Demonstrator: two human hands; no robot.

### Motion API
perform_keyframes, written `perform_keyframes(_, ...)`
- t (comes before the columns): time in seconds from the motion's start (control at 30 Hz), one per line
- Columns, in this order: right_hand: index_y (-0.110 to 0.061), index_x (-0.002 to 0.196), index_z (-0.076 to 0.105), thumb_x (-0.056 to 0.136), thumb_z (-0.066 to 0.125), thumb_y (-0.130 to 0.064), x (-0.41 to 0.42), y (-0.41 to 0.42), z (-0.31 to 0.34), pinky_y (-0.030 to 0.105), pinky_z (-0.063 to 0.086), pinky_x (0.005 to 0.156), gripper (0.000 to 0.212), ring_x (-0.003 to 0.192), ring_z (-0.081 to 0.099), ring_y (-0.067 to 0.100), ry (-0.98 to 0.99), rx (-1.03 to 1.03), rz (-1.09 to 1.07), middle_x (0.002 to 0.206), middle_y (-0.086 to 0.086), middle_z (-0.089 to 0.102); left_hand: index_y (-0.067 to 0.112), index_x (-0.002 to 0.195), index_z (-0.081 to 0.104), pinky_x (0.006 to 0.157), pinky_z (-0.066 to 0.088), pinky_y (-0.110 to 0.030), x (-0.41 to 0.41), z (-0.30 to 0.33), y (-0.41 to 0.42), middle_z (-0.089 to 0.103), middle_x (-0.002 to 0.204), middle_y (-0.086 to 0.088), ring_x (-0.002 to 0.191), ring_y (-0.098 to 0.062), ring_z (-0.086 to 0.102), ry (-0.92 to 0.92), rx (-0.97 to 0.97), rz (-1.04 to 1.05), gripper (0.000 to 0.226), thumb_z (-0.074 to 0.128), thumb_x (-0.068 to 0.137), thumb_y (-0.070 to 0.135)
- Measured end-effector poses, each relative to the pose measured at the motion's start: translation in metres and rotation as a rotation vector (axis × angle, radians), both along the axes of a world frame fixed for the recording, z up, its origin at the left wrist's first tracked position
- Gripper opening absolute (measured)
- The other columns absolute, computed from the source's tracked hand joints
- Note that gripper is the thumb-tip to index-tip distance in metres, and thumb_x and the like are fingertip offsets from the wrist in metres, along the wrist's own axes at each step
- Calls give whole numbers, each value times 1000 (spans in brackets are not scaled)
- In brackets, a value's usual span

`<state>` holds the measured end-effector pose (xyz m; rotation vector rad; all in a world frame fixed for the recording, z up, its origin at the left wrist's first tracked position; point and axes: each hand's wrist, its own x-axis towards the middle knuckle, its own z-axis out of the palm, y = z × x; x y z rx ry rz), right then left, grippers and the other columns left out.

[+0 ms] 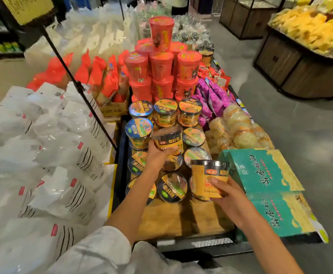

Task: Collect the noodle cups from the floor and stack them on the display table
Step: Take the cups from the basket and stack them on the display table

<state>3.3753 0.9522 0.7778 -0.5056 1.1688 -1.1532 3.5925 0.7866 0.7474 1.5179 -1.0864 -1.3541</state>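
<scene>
My left hand (157, 157) grips a yellow-and-black noodle cup (168, 138) from below, holding it over the middle rows of cups. My right hand (230, 196) holds a second, similar noodle cup (208, 177) low at the right, above the cups nearest me. Several matching cups (172, 186) with yellow-green lids stand in rows on the wooden display table (181, 218); some at the back are stacked two high (165, 112). Behind them rises a pyramid of red noodle cups (161, 64).
Green gift boxes (264, 175) lie along the table's right side, with purple packets (213, 99) and pale round cakes (239, 129) behind them. White bags (49, 147) fill the left. A black sign pole (78, 84) slants across. Grey floor (300, 125) and wooden bins (304, 66) lie right.
</scene>
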Motion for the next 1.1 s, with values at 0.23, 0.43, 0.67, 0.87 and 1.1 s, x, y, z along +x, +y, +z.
perform_keyframes(0.23,-14,139,59,64,93,-30,-8,-13,2,37,61,83,84,110,74,27,15,23,5,128,14,73,19,153,39,117,43,-45,-19,-13,-50,60,145,-5,136,-27,55,-47,8,30,97,95,74,31)
perform_keyframes(0.43,-13,141,56,66,91,-31,-21,-21,0,44,53,96,85,112,73,28,25,32,34,128,14,73,16,160,29,118,41,-46,-32,-23,-78,47,155,-10,144,-31,46,-75,25,84,110,96,74,30)
perform_keyframes(0.67,-13,142,56,70,91,-31,-32,-25,-5,45,52,99,82,122,68,33,-5,49,55,133,17,70,20,164,24,120,39,-52,-40,-38,-84,46,159,-8,150,-30,38,-176,-29,99,116,96,74,27)
perform_keyframes(0.87,-14,141,57,56,102,-41,-33,-30,-6,42,54,97,100,120,70,30,0,64,69,132,16,71,21,163,27,120,41,-46,-39,-48,-83,50,155,-5,146,-25,45,-186,-82,101,109,94,76,21)
perform_keyframes(1.1,-14,144,54,73,90,-29,-32,-34,-12,48,51,103,81,123,68,33,-14,53,89,133,16,71,22,155,36,109,41,-33,-37,-53,-80,57,147,-1,138,-22,52,-205,-85,89,96,93,77,21)
